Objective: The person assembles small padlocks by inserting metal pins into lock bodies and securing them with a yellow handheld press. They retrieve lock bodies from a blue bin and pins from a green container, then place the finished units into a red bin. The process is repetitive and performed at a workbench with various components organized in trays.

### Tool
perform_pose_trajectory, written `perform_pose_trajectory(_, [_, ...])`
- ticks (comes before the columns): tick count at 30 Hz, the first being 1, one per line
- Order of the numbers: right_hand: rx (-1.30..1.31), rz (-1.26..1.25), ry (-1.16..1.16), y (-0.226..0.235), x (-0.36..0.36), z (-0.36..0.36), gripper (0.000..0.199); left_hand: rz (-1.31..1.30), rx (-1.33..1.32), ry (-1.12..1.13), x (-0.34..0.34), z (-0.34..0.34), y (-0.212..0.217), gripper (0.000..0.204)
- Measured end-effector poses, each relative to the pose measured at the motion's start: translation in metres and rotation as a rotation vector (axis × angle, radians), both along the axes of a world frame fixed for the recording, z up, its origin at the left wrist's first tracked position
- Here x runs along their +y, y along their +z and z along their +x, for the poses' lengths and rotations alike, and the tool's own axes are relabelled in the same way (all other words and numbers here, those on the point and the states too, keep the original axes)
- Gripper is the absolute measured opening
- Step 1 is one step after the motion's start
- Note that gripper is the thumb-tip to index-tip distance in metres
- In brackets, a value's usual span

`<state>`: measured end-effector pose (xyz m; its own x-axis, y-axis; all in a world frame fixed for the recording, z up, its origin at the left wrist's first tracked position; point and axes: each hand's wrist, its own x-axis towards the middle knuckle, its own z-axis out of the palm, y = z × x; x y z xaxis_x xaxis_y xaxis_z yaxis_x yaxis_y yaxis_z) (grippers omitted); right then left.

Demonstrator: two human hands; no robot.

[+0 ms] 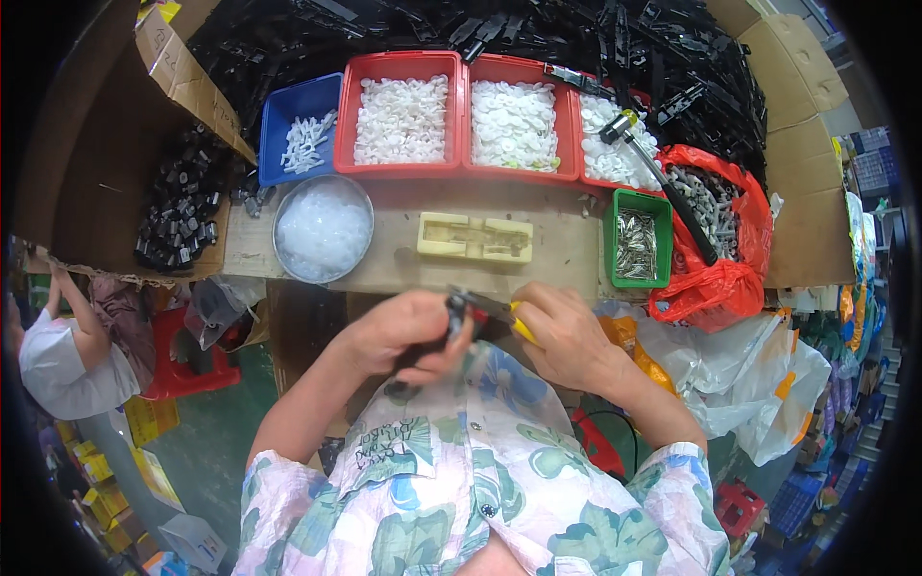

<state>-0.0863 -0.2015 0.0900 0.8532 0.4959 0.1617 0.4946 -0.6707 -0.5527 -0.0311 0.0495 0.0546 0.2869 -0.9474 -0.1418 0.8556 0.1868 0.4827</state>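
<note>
Both hands (408, 336) (567, 336) near bench edge (403, 283)

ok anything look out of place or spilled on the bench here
One thing stands out: a hammer lies slanted, its head over the white parts in the rightmost red bin and its handle across the red bag. No spill is visible. The left hand and right hand hold a small dark part.

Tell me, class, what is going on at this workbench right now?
A person holds a small black part in the left hand, while the right hand works on it with a yellow-handled tool. Ahead, on the wooden bench, stand red trays of white pieces, a metal bowl and a green bin.
</note>
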Motion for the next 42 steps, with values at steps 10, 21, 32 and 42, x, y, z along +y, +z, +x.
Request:
perform_pose_trajectory(10, [-0.028, -0.36, -0.371, -0.039, -0.041, 0.034, 0.025, 1.464, -1.145, -0.048, 0.147, -0.039, -0.049, 0.032])
perform_pose_trajectory(21, [-0.013, -0.388, -0.323, -0.035, -0.036, 0.034, 0.037, 1.63, -1.339, 0.557, 0.16, 0.026, 0.01, 0.026])
perform_pose_trajectory(32, [-0.225, -0.162, -0.187, 0.016, -0.014, 0.11, 0.022, 1.708, -1.802, 0.823, 0.176, 0.097, -0.052, 0.031])
perform_pose_trajectory(42, [-0.659, 0.024, -0.058, 0.007, 0.106, 0.297, 0.02, 1.741, -1.78, 0.7, 0.174, 0.073, -0.043, 0.039])
